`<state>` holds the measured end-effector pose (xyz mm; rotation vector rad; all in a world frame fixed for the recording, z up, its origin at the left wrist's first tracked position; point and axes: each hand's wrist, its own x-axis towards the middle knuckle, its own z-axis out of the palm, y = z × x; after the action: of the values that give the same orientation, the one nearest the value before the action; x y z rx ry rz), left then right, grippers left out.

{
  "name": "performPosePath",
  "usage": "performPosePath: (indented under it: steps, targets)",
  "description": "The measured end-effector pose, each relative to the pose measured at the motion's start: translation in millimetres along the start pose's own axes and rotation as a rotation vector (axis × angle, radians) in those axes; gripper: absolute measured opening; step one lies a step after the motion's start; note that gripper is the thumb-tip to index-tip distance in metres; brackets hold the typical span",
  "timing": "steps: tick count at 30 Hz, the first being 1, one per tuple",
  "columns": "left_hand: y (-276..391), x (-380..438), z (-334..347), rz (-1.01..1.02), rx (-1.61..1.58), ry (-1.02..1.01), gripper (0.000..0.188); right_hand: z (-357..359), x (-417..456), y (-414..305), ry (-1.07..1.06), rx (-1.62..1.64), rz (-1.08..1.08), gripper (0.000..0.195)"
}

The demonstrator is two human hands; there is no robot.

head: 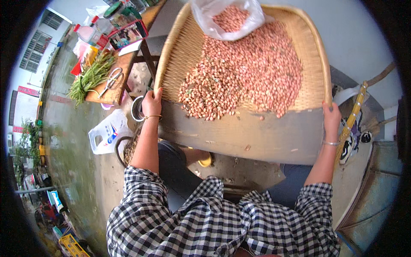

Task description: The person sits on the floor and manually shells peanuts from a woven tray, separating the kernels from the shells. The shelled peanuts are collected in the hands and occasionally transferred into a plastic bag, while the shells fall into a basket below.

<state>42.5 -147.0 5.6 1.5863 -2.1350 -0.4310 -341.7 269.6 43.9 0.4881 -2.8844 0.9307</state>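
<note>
My left hand [152, 104] grips the left rim of a woven bamboo winnowing basket [175, 69]. On the opposite side, my right hand [331, 117] holds the basket's right rim. Pink-skinned shelled peanuts [260, 64] spread over the weave, with a browner patch mixed with bits of debris at the lower left. A translucent plastic bag [200, 19] holding more peanuts rests at the basket's far end. The smooth near lip [257, 138] of the basket, with a few flakes of husk on it, lies above my knees.
On the left, a wooden table [123, 69] bears scissors [110, 82], a bundle of green stalks [93, 75], a propped phone [128, 33] and bottles. Below it lie a white plastic bag [110, 131] and a dark-handled basket [120, 151]. A yellow-handled broom [353, 115] leans at right.
</note>
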Motion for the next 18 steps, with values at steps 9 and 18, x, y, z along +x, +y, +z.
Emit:
performPosePath:
  steps: [9, 18]
  targets:
    - [-1, 3, 5, 0.044, -0.111, -0.1, 0.041, 2, 40, 10, -0.102, -0.047, -0.055, 0.042]
    - [74, 129, 25, 0.113, -0.279, -0.319, 0.043, 25, 170, -62, -0.449, 0.423, 0.064, 0.038]
